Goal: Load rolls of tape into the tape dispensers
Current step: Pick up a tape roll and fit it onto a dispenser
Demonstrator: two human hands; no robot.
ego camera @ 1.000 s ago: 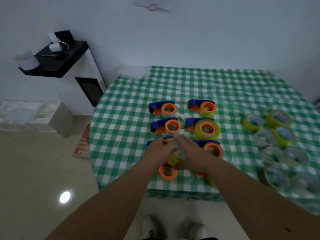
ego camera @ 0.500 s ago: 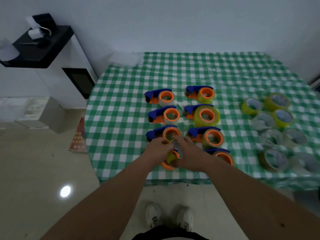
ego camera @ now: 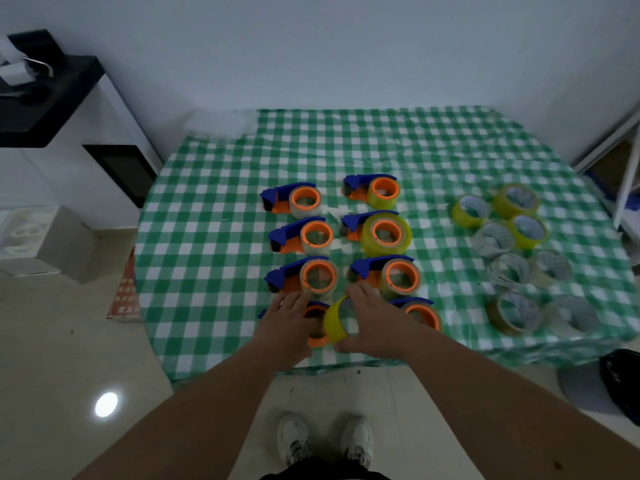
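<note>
Blue-and-orange tape dispensers lie in two columns on the green checked table [ego camera: 214, 237]. The nearest left dispenser [ego camera: 317, 325] sits at the front edge, mostly hidden under my left hand [ego camera: 285, 325], which holds it down. My right hand [ego camera: 372, 323] grips a yellow tape roll [ego camera: 335, 320], held on edge against that dispenser's orange hub. The near right dispenser [ego camera: 420, 311] shows a bare orange hub. Three farther rows of dispensers [ego camera: 384, 233] carry rolls.
Several loose tape rolls [ego camera: 512, 237], yellow and clear, lie at the table's right. A white cabinet with a black top [ego camera: 52, 109] stands at the left. A dark bag [ego camera: 623, 386] sits on the floor at the right. My shoes show below the table edge.
The view has tilted down and drawn back from the table. The yellow roll has turned upright on its edge between my hands, next to the near left dispenser's hub.
</note>
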